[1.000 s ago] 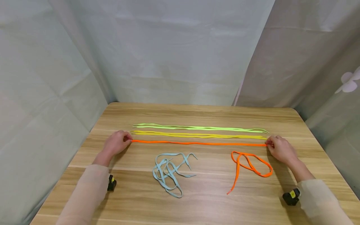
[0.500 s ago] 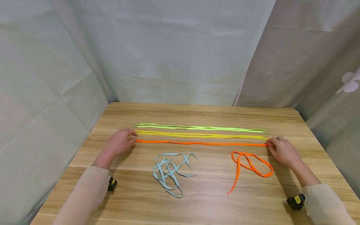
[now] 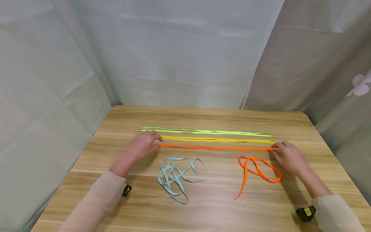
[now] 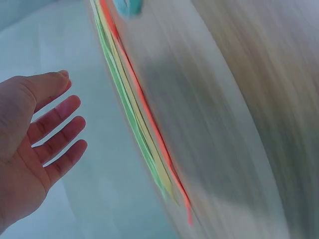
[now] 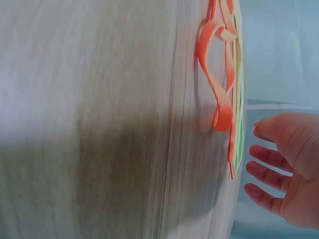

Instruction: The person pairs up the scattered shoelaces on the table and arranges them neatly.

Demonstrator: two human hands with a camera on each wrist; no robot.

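A straight orange shoelace lies across the table, nearest to both hands. My left hand is over its left part, fingers loosely bent, holding nothing; in the left wrist view this hand is spread apart from the laces. At the lace's right end is my right hand, and the right wrist view shows that hand with parted fingers and nothing in them. Closer to me lies a second orange shoelace, loosely looped. A pale blue shoelace heap lies tangled left of it.
Beyond the straight orange lace run yellow shoelaces and, farther back, lime green shoelaces, nearly parallel to it. Pale cloth hangs behind the wooden table and along its sides.
My left hand has let go of the straight orange lace's left end and moved right along it. My right fingers have loosened from the right end. The laces have hardly moved.
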